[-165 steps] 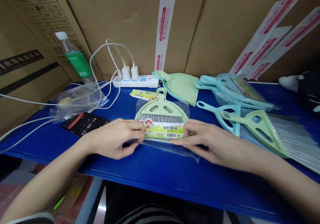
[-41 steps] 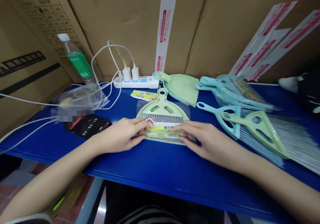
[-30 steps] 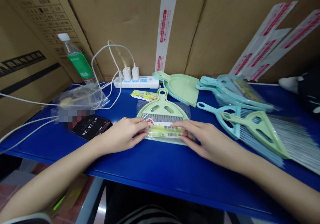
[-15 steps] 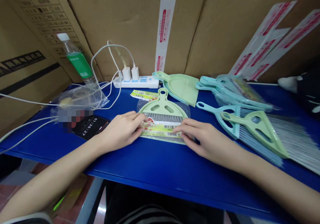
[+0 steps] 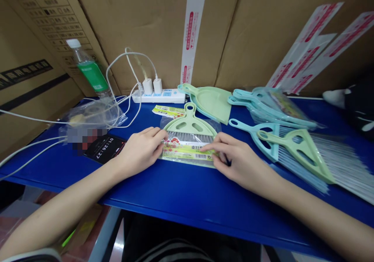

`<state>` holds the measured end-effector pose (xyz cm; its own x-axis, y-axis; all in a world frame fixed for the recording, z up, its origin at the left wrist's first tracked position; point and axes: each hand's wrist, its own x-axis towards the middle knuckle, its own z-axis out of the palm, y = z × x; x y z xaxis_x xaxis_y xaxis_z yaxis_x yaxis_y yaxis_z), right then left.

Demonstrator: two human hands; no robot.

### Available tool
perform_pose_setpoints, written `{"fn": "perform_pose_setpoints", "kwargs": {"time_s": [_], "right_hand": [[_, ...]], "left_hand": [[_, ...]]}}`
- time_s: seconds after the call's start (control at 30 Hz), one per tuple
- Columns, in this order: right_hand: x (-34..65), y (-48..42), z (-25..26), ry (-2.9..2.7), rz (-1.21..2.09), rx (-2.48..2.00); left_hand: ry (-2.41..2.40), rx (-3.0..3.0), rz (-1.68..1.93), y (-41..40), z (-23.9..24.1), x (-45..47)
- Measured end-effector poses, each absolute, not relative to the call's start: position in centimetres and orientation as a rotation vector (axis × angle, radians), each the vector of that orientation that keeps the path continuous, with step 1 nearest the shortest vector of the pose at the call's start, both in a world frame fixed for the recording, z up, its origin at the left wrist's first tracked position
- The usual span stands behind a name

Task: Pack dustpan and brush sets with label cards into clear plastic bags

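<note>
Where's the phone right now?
Head view: the phone lies left on the blue table, beside the left hand, just in front of the clear plastic bag.

— What does the person wear?
— A pale grey sleeve edge (image 5: 35, 255) at the left upper arm; both forearms are bare.
— And lower down?
— Dark clothing with thin light stripes (image 5: 172, 252) at the lap.

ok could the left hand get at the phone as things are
Probably yes: the left hand rests at the edge of the bagged brush, and the phone lies just beside its wrist, with nothing between them.
</note>
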<state>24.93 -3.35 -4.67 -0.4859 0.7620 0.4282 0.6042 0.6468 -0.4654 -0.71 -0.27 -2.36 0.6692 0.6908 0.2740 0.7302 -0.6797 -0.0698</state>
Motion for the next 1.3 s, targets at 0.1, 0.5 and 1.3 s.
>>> {"fn": "perform_pose_setpoints", "kwargs": {"time_s": [0.1, 0.5, 1.3], "right_hand": [[24.9, -3.3, -4.6, -2.208, 0.401, -1.069], [25.1, -3.1, -4.8, -2.210, 0.352, -1.067], [24.9, -3.4, -4.6, -2.607, -0.454, -1.130]], "left_hand": [[-1.212, -2.699, -0.291, -0.4, -2.2, -0.7], [-1.388, -2.714, -0.306, -0.2, -1.9, -1.0], [-0.642, -2.658, 0.075, -0.3, -2.3, 0.2]]}}
